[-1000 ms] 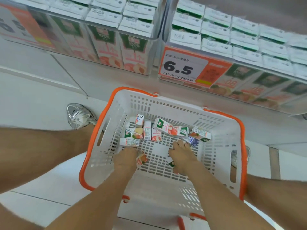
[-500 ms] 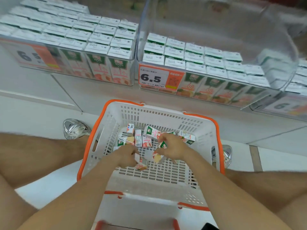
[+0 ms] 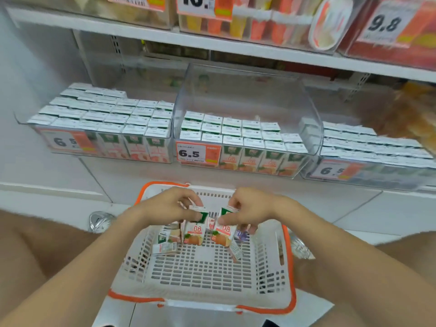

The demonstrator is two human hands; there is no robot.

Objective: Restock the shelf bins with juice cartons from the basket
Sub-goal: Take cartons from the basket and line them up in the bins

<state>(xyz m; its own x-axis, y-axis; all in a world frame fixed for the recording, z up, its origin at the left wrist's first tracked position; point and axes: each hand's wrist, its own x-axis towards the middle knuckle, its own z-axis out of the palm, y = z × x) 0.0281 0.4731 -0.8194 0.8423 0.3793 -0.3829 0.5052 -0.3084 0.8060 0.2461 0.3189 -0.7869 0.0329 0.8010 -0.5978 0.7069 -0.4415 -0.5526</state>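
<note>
The left hand point(image 3: 169, 206) pinches the left carton point(image 3: 194, 230) by its top, the right hand point(image 3: 250, 208) pinches the right carton point(image 3: 223, 232), both over the basket point(image 3: 292, 274). Shallow fingertip holds could let either swing, collide or drop before reaching the middle bin point(image 3: 236, 90).

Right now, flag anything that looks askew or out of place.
Cartons in the basket lie jumbled: some flat on their sides, one tilted on edge. The middle bin is filled only at its front. Nothing looks spilled or damaged.
</note>
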